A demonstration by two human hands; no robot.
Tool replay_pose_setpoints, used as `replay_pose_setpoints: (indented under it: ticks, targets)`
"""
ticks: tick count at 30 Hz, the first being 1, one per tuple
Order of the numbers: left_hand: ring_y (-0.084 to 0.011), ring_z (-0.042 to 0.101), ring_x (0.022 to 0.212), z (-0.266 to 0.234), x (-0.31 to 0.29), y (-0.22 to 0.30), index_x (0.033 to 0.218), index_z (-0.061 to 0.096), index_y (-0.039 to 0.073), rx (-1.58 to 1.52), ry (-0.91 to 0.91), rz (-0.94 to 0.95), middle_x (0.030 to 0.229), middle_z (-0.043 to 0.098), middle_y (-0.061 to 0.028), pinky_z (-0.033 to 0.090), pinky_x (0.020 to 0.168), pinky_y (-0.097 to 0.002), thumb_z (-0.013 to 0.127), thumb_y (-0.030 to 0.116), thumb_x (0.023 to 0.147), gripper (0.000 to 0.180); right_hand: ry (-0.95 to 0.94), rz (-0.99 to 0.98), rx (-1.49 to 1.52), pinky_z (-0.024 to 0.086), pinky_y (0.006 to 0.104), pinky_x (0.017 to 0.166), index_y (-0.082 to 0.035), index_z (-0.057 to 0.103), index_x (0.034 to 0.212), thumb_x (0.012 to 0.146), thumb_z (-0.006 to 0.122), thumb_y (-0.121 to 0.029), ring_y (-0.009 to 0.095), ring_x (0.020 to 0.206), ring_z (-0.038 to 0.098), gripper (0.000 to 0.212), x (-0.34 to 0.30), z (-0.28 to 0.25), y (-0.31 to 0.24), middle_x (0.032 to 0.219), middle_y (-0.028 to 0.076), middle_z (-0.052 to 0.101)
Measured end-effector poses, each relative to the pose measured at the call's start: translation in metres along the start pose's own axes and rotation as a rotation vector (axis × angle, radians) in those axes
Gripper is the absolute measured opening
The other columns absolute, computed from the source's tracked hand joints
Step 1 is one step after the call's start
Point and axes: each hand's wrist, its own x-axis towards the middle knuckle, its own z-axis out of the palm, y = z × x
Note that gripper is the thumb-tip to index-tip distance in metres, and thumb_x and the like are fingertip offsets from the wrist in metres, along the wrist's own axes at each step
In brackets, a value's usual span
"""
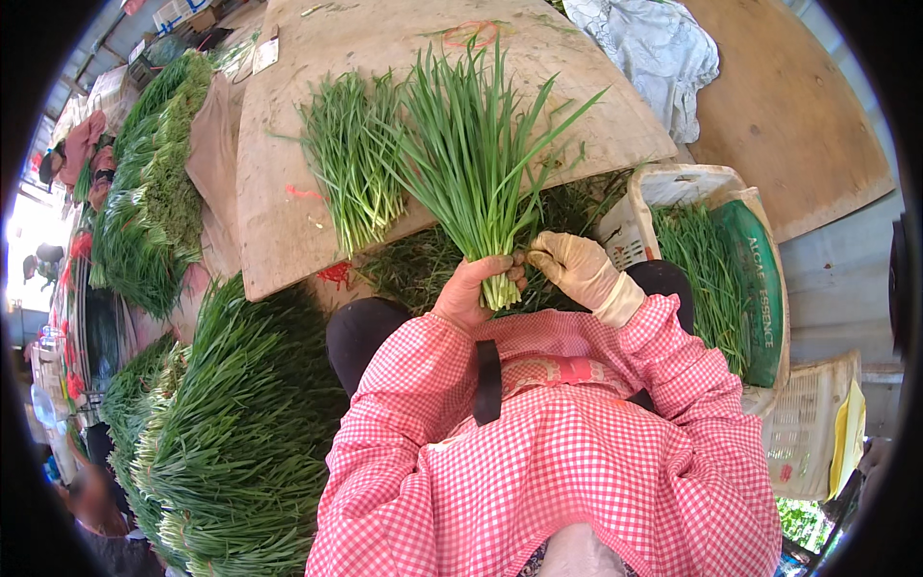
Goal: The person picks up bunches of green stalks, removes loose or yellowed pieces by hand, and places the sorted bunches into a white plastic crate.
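My left hand point(469, 291), bare, is wrapped round the pale stem ends of a bunch of garlic chives point(471, 163). The long green leaves fan out away from me over the board's near edge. Close to the stems on the right, my right hand point(580, 267) in a pale, stained glove has its thumb and fingers pinched together near the left fingertips. Whatever sits in that pinch is too small to make out. A second, looser pile of chives point(356, 154) lies on the wooden board point(279, 192), left of the held bunch, its stems toward me.
A large heap of chives point(240, 423) stands at my left, with another long stack point(159, 183) beyond it. To my right is a white plastic crate point(639, 216) holding greens and a green bag point(755, 279). Loose red ties point(335, 275) and a white sack point(649, 58) lie about the board. People are at far left.
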Motion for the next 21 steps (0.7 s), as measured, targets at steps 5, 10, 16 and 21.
replay_pose_setpoints:
  ticks: [5,10,16,21]
  targets:
    - [-0.0167,0.058,0.065,-0.006,0.006,-0.001,0.102,0.051,0.002,0.282,0.165,0.013,0.081,0.058,-0.0080,0.050,0.057,-0.0309,0.058,0.001,0.077,0.026,-0.048,-0.004,-0.183,0.044,0.0331,0.057,-0.002,0.055,0.079,0.086,0.056,-0.014,0.029,0.064,0.055,0.014,-0.013,-0.011,-0.038,0.069,0.013,0.055]
    - [-0.0162,0.058,0.062,-0.008,0.013,-0.009,0.099,0.052,0.004,0.384,0.235,0.054,0.079,0.058,-0.0062,0.049,0.053,-0.0293,0.058,0.000,0.076,0.024,-0.645,0.070,0.459,0.046,0.0279,0.063,-0.006,0.057,0.079,0.085,0.055,-0.017,0.014,0.066,0.055,0.013,-0.032,-0.020,-0.059,0.068,0.003,0.057]
    - [-0.0138,0.058,0.078,0.001,0.012,-0.014,0.102,0.053,0.006,0.466,0.257,0.100,0.089,0.058,-0.0030,0.048,0.067,-0.0280,0.065,0.001,0.074,0.031,-0.380,0.193,0.622,0.042,0.0256,0.057,-0.006,0.054,0.081,0.081,0.061,-0.018,0.009,0.062,0.052,0.014,-0.012,-0.008,-0.050,0.067,0.002,0.055]
    - [-0.0145,0.055,0.096,-0.001,0.020,-0.016,0.115,0.049,0.006,0.609,0.295,0.099,0.106,0.058,-0.0030,0.045,0.082,-0.0287,0.077,0.017,0.069,0.055,-0.151,0.157,-0.158,0.044,0.0303,0.058,-0.006,0.055,0.079,0.079,0.065,-0.028,0.020,0.064,0.058,0.024,0.022,0.002,-0.043,0.067,0.007,0.058]
